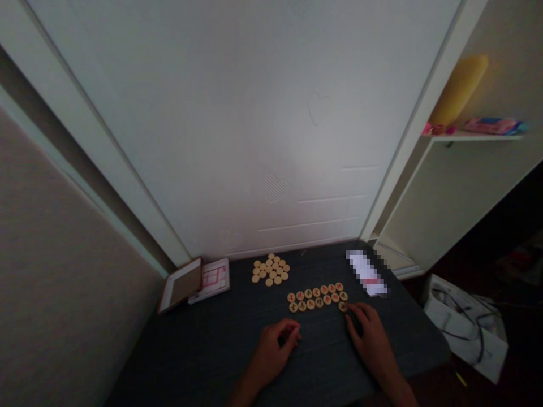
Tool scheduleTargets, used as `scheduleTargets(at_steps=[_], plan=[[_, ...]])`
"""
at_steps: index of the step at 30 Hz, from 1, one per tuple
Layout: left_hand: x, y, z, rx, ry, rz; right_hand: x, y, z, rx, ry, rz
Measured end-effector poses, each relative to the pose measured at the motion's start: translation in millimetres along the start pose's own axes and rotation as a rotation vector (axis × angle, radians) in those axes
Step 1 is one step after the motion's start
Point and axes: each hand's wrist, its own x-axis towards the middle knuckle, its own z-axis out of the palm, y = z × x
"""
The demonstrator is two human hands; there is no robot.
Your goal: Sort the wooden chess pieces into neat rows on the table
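Round wooden game pieces with red marks lie in two short rows [317, 298] on the dark table [203, 350]. A second cluster of plain-faced pieces [270, 269] lies farther back. My right hand [368, 330] rests on the table with its fingertips on the rightmost piece [343, 306] of the near row. My left hand [275, 345] lies just below the rows, fingers curled loosely inward; I cannot make out anything in them.
A wooden box with a white inside [181, 284] and a white sheet with red print [211, 279] lie at the table's back left. A blurred white item [367, 273] lies at the back right. A white shelf unit [449, 186] and a bag with cables [466, 325] stand to the right.
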Motion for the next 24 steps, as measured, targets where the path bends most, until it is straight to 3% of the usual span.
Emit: scheduleTargets(at_steps=[24], plan=[[-1.0, 10.5, -1.5, 0.038, -0.006, -0.007, 1.9, 1.3, -1.6, -0.003, 0.072, 0.008]])
